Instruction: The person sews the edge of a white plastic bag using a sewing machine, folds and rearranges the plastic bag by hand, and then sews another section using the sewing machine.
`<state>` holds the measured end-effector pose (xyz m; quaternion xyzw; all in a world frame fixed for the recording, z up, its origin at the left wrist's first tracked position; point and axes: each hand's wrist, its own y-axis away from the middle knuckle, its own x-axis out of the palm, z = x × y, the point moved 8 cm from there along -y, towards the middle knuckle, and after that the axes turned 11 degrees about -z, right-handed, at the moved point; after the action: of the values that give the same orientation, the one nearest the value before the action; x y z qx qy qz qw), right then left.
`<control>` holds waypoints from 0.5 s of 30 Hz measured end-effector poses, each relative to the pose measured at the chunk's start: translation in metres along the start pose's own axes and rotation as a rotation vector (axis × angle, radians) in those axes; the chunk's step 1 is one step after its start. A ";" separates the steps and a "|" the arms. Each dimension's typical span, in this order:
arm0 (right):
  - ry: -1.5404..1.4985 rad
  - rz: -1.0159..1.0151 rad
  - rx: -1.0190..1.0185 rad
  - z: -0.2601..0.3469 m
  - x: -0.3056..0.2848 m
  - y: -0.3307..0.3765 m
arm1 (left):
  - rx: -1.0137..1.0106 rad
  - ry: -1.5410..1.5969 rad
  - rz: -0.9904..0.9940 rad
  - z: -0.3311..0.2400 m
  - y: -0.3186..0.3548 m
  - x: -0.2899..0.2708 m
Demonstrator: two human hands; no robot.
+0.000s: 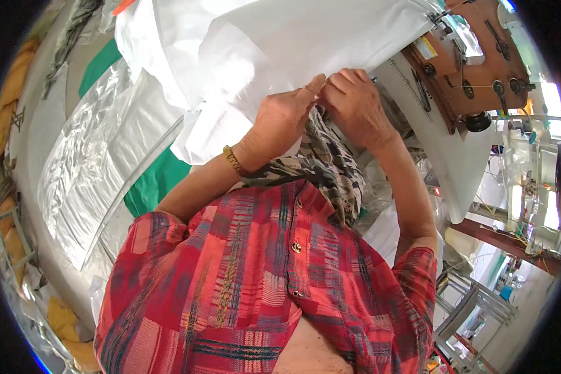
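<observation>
White fabric (280, 43) pinched at its lower edge by both hands, in front of the person's chest.

The left hand (280, 118) and the right hand (355, 103) meet thumb to thumb, fingers closed tight on the cloth's edge, which drapes up and away over the table toward a brown sewing machine (467, 62) at the right. A gold bracelet (234, 161) circles the left wrist. Silvery plastic sheeting (87, 168) and green cloth (156, 181) lie well off to the left.
</observation>
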<state>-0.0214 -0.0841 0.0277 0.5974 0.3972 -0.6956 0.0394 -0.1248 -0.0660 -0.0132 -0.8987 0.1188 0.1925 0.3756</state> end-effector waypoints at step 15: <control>-0.176 0.021 0.144 -0.045 -0.054 -0.041 | -0.027 0.305 0.040 -0.020 -0.052 -0.030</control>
<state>0.0086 -0.0517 0.0963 0.5394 0.3349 -0.7717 0.0382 -0.1282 -0.0425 0.0460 -0.9200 0.1897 0.0629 0.3370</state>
